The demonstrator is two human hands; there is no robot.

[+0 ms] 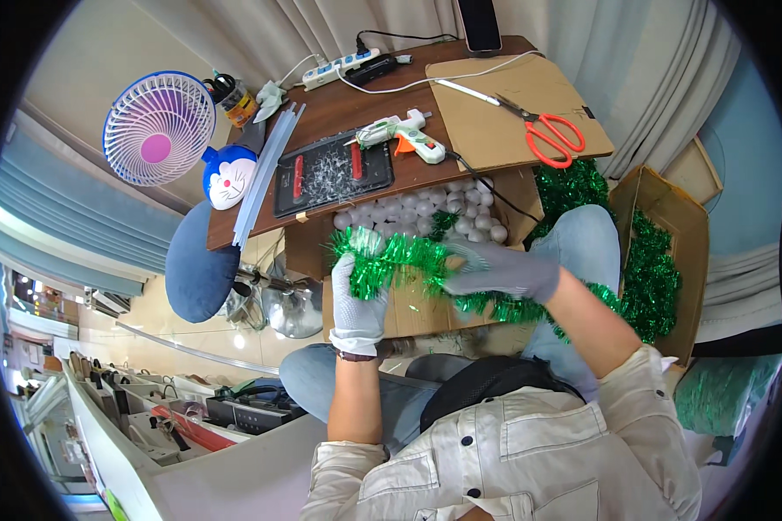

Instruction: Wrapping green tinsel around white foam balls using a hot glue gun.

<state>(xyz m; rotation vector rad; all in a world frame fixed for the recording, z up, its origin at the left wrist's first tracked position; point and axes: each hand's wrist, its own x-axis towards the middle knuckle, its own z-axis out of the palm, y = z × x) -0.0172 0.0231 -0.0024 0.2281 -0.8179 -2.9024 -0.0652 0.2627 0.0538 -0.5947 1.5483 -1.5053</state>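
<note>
A shiny green tinsel garland stretches between my hands, above my lap and in front of the table. My left hand, in a white knit glove, is closed around its left end. On the other side my right hand, in a grey glove and slightly blurred, grips the garland with its fingers partly hidden by the strands. More tinsel trails under my right wrist toward my knee. Just beyond my hands, white balls fill an open cardboard box under the table edge, with a bit of green tinsel among them.
On the brown table lie a glue gun, a black tray, translucent glue sticks, orange-handled scissors and a cardboard sheet. A fan stands left. At right, a cardboard box holds more tinsel.
</note>
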